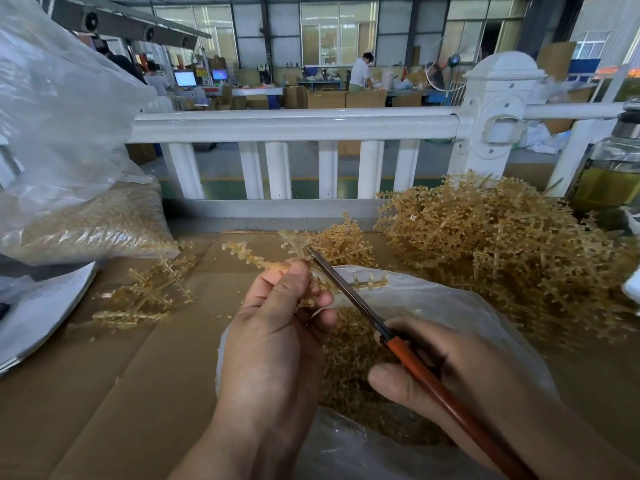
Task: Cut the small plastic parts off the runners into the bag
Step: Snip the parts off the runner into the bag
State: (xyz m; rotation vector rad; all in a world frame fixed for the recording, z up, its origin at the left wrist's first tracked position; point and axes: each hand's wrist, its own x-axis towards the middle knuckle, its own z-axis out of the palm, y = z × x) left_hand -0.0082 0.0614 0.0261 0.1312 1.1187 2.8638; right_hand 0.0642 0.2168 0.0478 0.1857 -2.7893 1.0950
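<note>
The scissors [398,341] have orange-red handles and dark grey blades. The runner [258,257] at their tip is pale yellow and a bit see-through. Under the scissors the bag [450,303] is clear, with tan bits showing inside. Right of the scissors the pile of runners [502,251] is golden brown. Left of them the cardboard [104,393] is plain brown. Beyond the scissors the railing [294,124] is shiny white.

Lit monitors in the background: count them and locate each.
2: larger monitor at upper left, smaller monitor just right of it; the left bag may hide others.
</note>
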